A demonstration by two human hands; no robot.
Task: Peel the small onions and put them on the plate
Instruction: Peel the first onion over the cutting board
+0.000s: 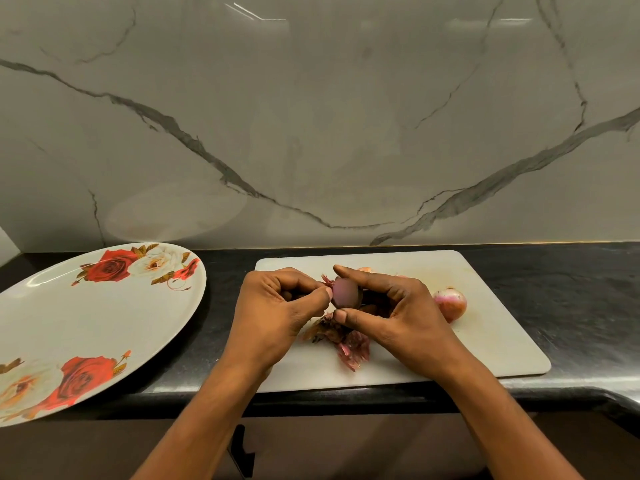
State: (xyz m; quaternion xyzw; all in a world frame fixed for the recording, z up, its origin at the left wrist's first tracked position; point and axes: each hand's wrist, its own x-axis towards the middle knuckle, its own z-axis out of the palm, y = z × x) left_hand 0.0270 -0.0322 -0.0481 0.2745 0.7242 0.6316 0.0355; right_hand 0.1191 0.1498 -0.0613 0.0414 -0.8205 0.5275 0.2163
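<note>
Black stone counter (571, 289) ran along the near edge, carrying a white cutting board (485, 341). Nearest on the board lay a heap of purple-brown peelings (346, 341). Just above them both hands met. The right hand (398, 306) pinched a small onion (344, 294) between thumb and forefinger, while the left hand (277, 306) nipped its left end with curled fingertips, probably at a shred of skin. Bared and glossy, the bulb looked light, firm and slippery, so holding it across its belly and peeling from the tip seemed wise. Beside the right hand sat an unpeeled onion (450, 303). To the left, the rose-patterned plate (86, 323) showed no onions. Behind stood a marble wall (311, 116).
</note>
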